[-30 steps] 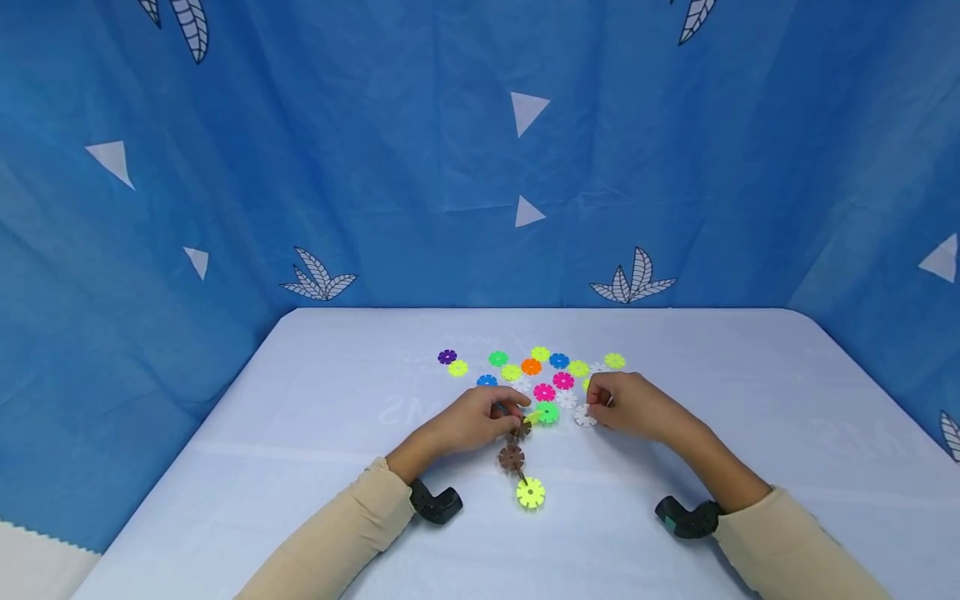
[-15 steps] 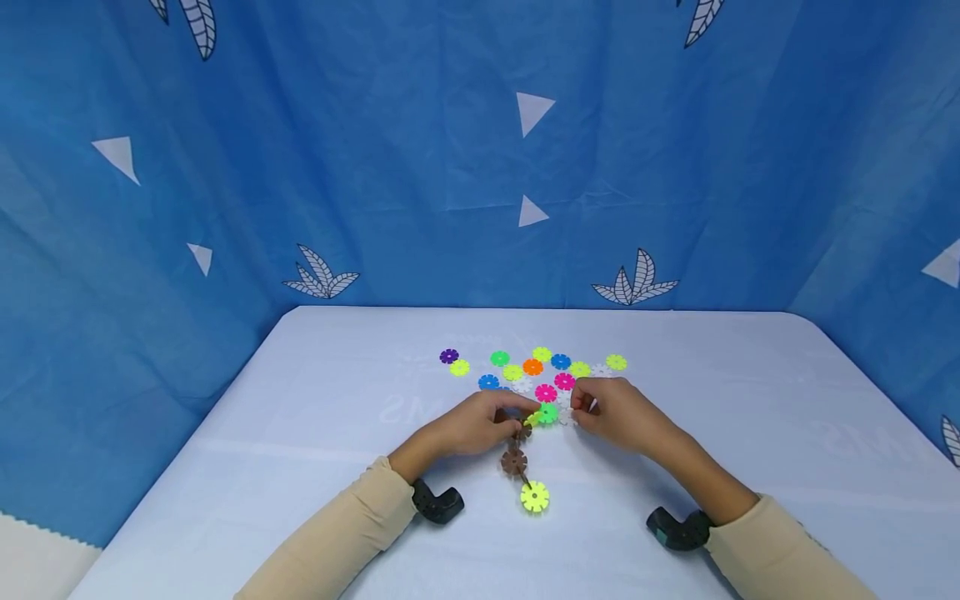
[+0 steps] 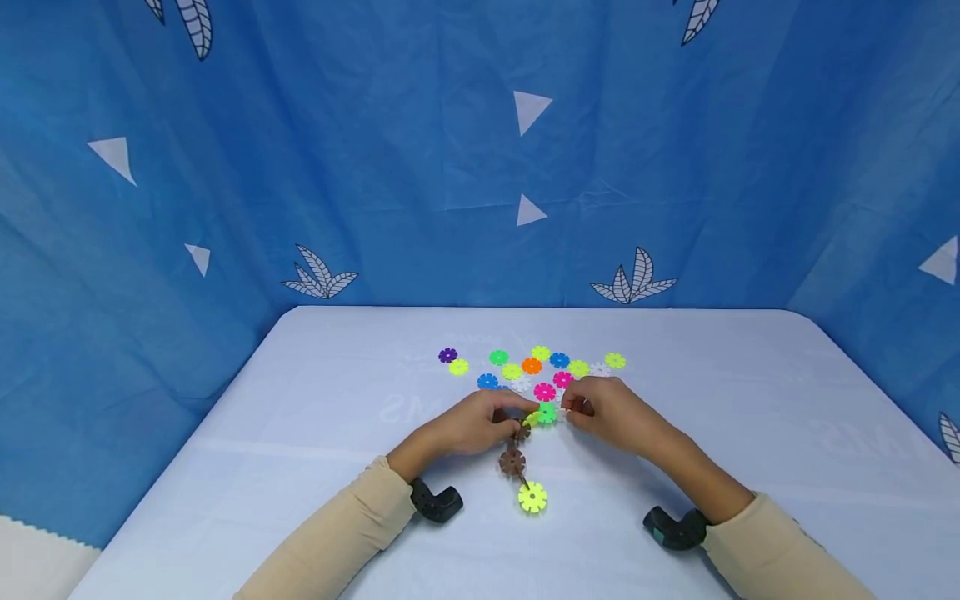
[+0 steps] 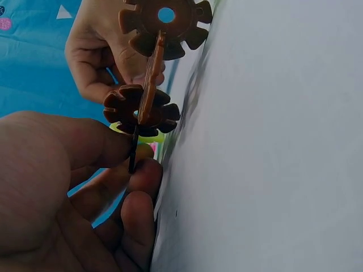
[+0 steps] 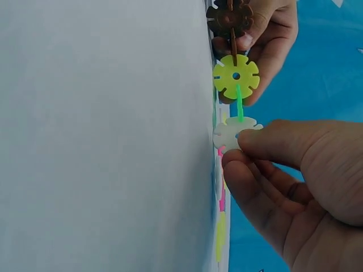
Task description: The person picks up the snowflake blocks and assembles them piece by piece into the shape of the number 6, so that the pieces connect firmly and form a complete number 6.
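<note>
Since the frame a second ago, the right hand (image 3: 618, 414) has come leftward over the table (image 3: 337, 383), bringing a white disc (image 5: 228, 134) to the end of a chain of discs (image 3: 512, 462); the left hand (image 3: 476, 423) has stayed almost where it was. From where I sit, the right wrist view reads best: thumb and forefinger pinch the white disc, apart by little more than its thickness, with the other fingers bent behind. Its rim meets the green disc (image 3: 547, 413), which that view shows edge-on; whether it sits in a slot or merely touches, I cannot tell.

On my left wrist view, the left thumb and a finger pinch a dark brown disc (image 4: 134, 150) of the chain, closed down to its thin edge, the remaining fingers loosely curled below. Next to the green disc comes a yellow disc (image 5: 224, 79), then several brown ones, then another yellow disc (image 3: 532, 502) at the end nearest the person. I cannot tell whether that end touches the table.

Beyond the hands I see loose discs (image 3: 532, 366) scattered in purple, yellow, green, blue, orange, pink and white. A blue curtain (image 3: 420, 150) with white triangles hangs behind.
</note>
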{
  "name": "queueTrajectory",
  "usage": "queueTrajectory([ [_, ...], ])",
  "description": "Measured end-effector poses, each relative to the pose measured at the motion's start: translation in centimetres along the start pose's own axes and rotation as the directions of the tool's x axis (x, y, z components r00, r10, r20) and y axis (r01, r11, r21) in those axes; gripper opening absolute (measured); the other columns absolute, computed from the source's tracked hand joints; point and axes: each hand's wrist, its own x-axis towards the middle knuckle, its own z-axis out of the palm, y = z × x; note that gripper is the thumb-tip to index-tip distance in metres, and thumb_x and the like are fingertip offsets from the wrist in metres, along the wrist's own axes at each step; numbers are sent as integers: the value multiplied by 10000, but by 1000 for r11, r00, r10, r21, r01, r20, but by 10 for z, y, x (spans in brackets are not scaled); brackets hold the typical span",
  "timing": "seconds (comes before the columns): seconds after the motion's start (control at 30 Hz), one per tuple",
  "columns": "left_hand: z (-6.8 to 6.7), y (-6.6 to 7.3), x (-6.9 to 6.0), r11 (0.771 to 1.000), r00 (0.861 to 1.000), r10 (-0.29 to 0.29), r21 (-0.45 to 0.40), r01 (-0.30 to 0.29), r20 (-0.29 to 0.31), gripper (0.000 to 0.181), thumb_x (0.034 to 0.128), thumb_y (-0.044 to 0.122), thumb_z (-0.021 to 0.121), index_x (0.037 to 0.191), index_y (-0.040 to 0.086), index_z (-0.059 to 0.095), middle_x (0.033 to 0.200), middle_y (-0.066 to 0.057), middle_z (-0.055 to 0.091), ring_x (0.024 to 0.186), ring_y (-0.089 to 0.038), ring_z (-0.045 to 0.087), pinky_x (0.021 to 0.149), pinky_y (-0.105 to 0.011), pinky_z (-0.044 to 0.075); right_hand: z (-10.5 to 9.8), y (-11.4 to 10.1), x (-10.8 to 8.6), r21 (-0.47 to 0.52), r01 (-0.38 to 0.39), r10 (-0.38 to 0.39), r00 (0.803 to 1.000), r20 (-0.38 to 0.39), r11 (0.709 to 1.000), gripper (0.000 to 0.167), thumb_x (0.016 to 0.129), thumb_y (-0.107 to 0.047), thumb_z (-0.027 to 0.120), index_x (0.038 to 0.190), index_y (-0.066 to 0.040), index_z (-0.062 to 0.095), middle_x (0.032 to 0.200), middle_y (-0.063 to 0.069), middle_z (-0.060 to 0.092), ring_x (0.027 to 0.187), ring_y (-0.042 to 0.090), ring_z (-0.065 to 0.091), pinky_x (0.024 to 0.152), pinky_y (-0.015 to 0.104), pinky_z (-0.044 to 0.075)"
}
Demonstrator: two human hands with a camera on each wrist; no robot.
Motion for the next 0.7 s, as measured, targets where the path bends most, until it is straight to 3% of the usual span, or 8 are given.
queueTrajectory([
  [0.2, 0, 0, 0, 1000, 1000, -28, -14, 28, -3, 334, 987, 70, 652, 1309, 151, 690, 1129, 88, 694, 864, -100, 609, 777, -265, 526, 0, 3, -1, -21, -62, 63, 998, 21, 998, 121, 848, -67, 815, 866, -137, 717, 740, -81, 611, 713, 128, 549, 648, 269, 506],
  [0.53, 2, -2, 1, 998, 999, -38, -56, 37, -33, 293, 973, 102, 689, 1263, 110, 724, 1087, 63, 730, 854, -77, 629, 743, -250, 526, 1, 2, -2, -12, -13, 14, 999, 33, 1000, 123, 856, -58, 809, 833, -145, 725, 717, -96, 614, 687, 111, 543, 631, 256, 499],
  [0.7, 4, -2, 2, 996, 996, -68, -60, 65, -53, 283, 968, 124, 702, 1250, 129, 733, 1162, 64, 724, 978, -31, 651, 826, -248, 525, 1, 0, -1, -14, 5, -4, 1000, 29, 1000, 121, 862, -47, 799, 832, -136, 723, 700, -92, 596, 676, 115, 531, 615, 257, 492],
])
